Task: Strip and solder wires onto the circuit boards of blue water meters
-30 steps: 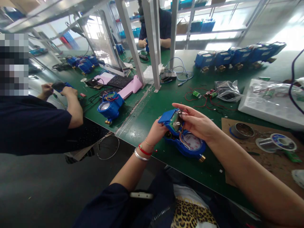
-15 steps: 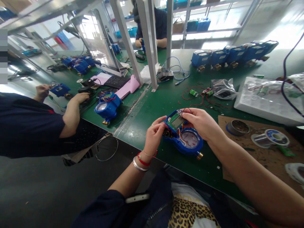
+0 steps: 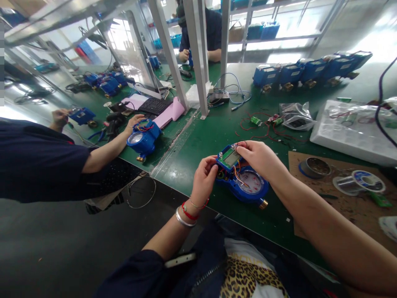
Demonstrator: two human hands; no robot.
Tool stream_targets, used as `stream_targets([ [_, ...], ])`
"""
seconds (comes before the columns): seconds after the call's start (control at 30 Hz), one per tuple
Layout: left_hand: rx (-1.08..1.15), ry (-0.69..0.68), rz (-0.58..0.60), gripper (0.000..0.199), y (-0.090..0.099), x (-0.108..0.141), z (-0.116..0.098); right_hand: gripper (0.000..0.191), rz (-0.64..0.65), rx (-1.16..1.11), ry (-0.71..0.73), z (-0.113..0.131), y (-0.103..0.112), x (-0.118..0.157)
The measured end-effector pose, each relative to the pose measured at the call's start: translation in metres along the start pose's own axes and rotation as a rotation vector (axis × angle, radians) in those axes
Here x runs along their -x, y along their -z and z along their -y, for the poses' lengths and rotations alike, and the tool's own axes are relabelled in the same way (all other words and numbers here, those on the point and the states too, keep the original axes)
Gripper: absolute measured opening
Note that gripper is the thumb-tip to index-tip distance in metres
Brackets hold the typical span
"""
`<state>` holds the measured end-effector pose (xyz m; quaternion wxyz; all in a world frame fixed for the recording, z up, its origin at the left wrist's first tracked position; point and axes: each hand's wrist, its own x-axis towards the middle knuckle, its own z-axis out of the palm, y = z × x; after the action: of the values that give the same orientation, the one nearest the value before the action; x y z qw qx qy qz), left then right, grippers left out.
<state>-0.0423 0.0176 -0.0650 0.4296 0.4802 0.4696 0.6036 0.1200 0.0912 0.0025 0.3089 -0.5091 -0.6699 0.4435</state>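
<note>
A blue water meter (image 3: 248,186) with a round dial and a brass end lies on the green bench (image 3: 198,145) in front of me. Its blue display module (image 3: 228,158), with a small grey screen and coloured wires, sits on the meter's upper end. My left hand (image 3: 204,178) pinches the module's left edge. My right hand (image 3: 259,159) grips its far right side, fingers over the wires.
A co-worker at the left reaches a hand (image 3: 134,122) to another blue meter (image 3: 144,136). Solder spools (image 3: 359,182) lie on brown card at the right, beside a white foam tray (image 3: 350,132). A row of blue meters (image 3: 310,70) stands at the back; metal posts (image 3: 198,58) rise mid-bench.
The display module was lifted and tilted up a second ago; it now lies flat on the meter with both my hands on it. The co-worker's arm has reached right to the other meter.
</note>
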Motion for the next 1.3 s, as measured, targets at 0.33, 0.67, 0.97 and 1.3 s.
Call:
stream_targets([
  [0.33,0.000,-0.059,0.011,0.019,-0.004,0.001,-0.005,0.027,-0.062,0.367,-0.025,0.004,0.011,0.003],
  [0.67,0.066,-0.043,0.030,0.021,0.000,0.000,-0.003,0.036,-0.125,0.792,0.079,0.010,-0.005,0.008],
  [0.97,-0.151,-0.174,0.092,0.026,0.005,0.004,-0.006,0.041,-0.092,0.947,0.028,0.003,0.006,0.004],
  [1.3,-0.692,-0.612,0.422,0.026,0.014,0.002,-0.057,0.028,-0.348,0.327,0.285,-0.022,0.013,0.076],
])
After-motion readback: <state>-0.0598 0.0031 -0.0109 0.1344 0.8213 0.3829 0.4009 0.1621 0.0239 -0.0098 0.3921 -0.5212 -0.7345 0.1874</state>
